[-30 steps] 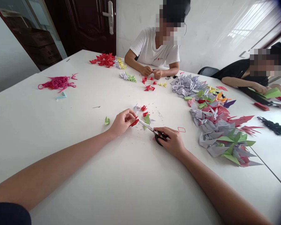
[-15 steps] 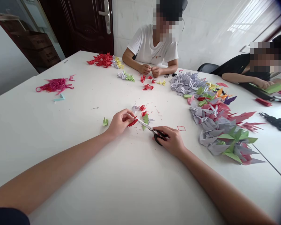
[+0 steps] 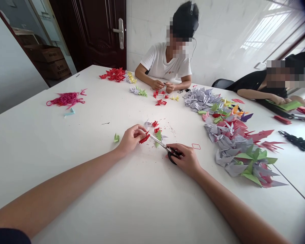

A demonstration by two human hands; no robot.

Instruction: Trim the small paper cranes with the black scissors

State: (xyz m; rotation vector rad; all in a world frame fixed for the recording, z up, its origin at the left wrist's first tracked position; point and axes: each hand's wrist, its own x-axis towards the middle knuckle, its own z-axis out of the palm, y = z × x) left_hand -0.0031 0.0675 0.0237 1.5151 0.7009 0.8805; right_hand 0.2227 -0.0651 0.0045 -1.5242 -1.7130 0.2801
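Between the thumb and fingers of my left hand (image 3: 131, 139) is a small red paper crane (image 3: 144, 138). My right hand (image 3: 186, 156) grips black-handled scissors (image 3: 162, 143), fingers in the loops. The blade tips meet the edge of the red crane; whether they cut into it I cannot tell. Just beyond lie a few small folded cranes: red ones (image 3: 155, 124), a grey one (image 3: 147, 124) and a green one (image 3: 158, 135). Tiny red paper scraps are scattered under and around the blades. A small green folded piece (image 3: 116, 137) rests left of my left hand.
A long heap of grey, pink and green paper cranes (image 3: 240, 149) spreads along the right. Pink cord (image 3: 67, 99) lies at left, red cranes (image 3: 113, 75) at the back. Black cord (image 3: 296, 140) is far right. Two people (image 3: 167, 61) (image 3: 254, 83) sit across the white table (image 3: 122, 203).
The view has tilted up slightly, so everything sits lower in the picture. Both hands keep their hold on the red crane and the scissors, with hardly any movement between them.
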